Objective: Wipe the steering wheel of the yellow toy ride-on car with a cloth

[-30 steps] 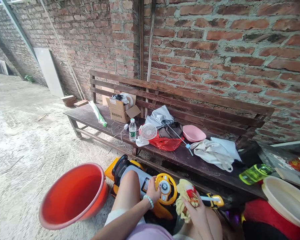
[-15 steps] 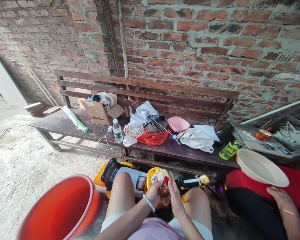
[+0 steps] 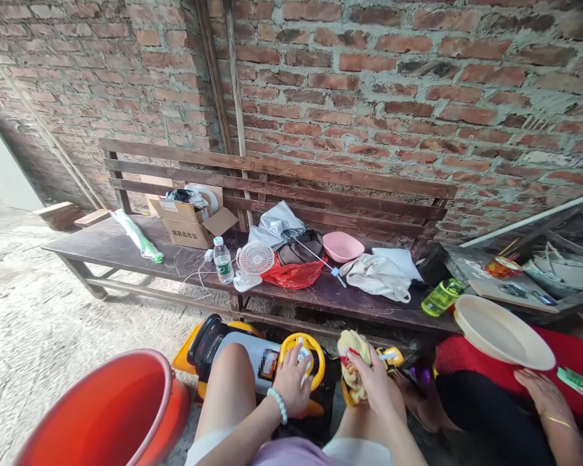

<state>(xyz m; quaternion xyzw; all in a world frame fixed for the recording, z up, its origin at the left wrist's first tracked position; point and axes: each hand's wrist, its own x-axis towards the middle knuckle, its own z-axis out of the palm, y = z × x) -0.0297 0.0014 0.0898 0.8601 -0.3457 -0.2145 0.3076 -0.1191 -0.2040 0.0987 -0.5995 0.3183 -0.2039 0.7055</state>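
Observation:
My left hand (image 3: 293,382), with a beaded bracelet at the wrist, has its fingers spread over the yellow steering wheel (image 3: 319,353) of a toy vehicle (image 3: 233,353) between my knees. Nothing shows in it. In my right hand (image 3: 373,383) is a yellowish, brown and red bundle (image 3: 354,353), held above my right knee with the fingers wrapped round its right side. What the bundle is made of is too small to tell.
A large red tub (image 3: 102,414) stands at the left. Across the front, a wooden bench (image 3: 291,301) bears a cardboard box (image 3: 182,226), a bottle (image 3: 222,262), a fan (image 3: 256,259) and a pink bowl (image 3: 342,246). At the right a person's hand (image 3: 539,391) rests near a cream basin (image 3: 505,333).
My hands have parted. The left has come off the bundle and opened over the wheel; the right has moved right with the bundle. A green-and-white item has appeared at the right edge.

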